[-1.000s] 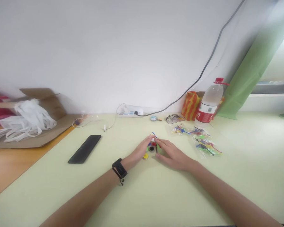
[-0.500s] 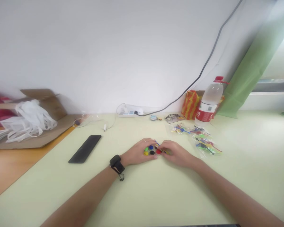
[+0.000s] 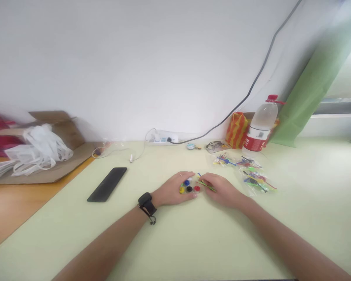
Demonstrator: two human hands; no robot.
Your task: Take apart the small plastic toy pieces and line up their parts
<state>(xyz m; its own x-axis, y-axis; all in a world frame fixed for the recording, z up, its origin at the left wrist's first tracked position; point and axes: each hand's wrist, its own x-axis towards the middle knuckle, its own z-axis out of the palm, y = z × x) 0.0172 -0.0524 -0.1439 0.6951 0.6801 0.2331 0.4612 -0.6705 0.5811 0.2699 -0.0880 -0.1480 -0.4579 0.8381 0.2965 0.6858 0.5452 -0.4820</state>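
My left hand [image 3: 177,190], with a black watch [image 3: 145,201] on its wrist, rests on the table with thumb and fingers apart. They curve around several small round plastic discs: a blue disc [image 3: 187,182], a black disc [image 3: 189,189], a yellow disc [image 3: 181,190] and a white one by the fingers. A red disc [image 3: 197,189] lies near the left thumb tip, between the hands. My right hand [image 3: 220,190] pinches thin green plastic sticks [image 3: 208,186] just right of the discs. A small blue tip [image 3: 199,174] shows beyond its fingers; what it belongs to is hidden.
Clear bags of coloured plastic arrows [image 3: 257,180] lie right of my right hand. Behind them stands a large bottle [image 3: 260,127] beside a red-yellow bag [image 3: 236,130]. A black phone-like slab [image 3: 107,184] lies left. A power strip [image 3: 163,139] sits against the wall; cardboard [image 3: 55,168] is far left.
My right hand has drawn slightly away from the left, and the green sticks in it now show more fully. The green disc near my left fingers is no longer visible. The view has shifted slightly.
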